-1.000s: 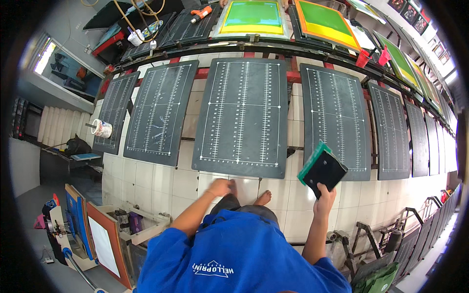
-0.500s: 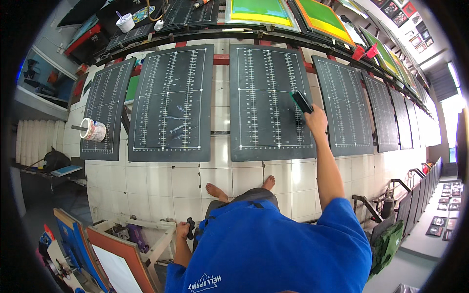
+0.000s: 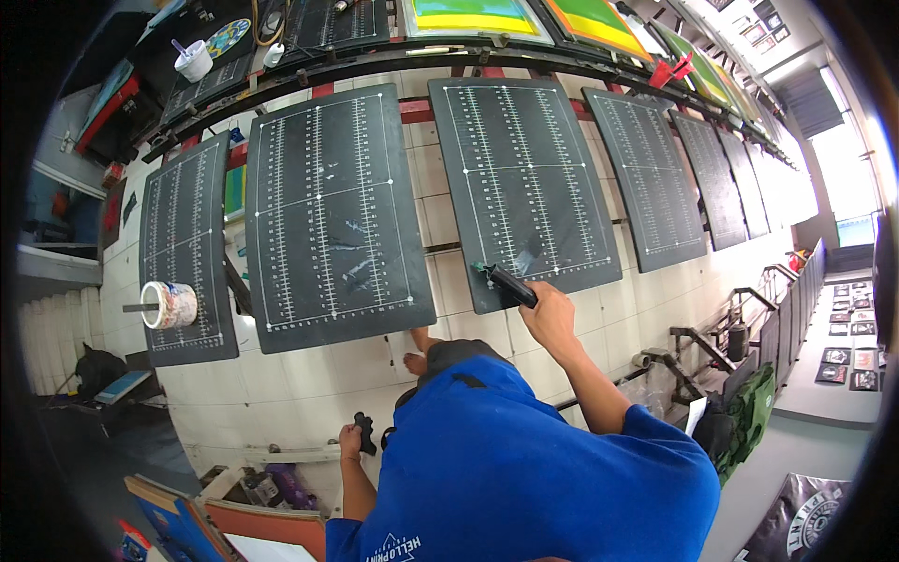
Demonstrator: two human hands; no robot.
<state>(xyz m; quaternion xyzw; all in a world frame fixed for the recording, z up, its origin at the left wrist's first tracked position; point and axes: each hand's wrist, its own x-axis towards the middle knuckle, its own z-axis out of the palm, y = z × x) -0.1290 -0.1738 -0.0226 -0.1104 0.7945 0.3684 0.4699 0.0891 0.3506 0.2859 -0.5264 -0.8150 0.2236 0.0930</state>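
Observation:
My right hand (image 3: pixel 549 318) is closed round the handle of a black tool with a green edge (image 3: pixel 513 286). The tool's green end is at the lower left part of a dark printing board (image 3: pixel 524 201) marked with white ruled lines. A shiny wet-looking smear lies on that board just above the tool. Low at my left side, my left hand (image 3: pixel 350 442) grips a crumpled black thing (image 3: pixel 365 434), whose kind I cannot make out. Left of the worked board, a second board (image 3: pixel 290 234) bears several pale bluish smears.
A paint-stained white tub (image 3: pixel 169 307) with a stick in it stands on the leftmost board (image 3: pixel 187 253). More boards (image 3: pixel 646 173) run off to the right. Beyond the dark rail, green and yellow screens (image 3: pixel 478 14) lie in frames. Low on the left is a wooden rack (image 3: pixel 290 454).
My right hand has drawn the tool down and left, from the board's right side to its near left corner. My view has turned and shifted. The left hand still holds the black thing.

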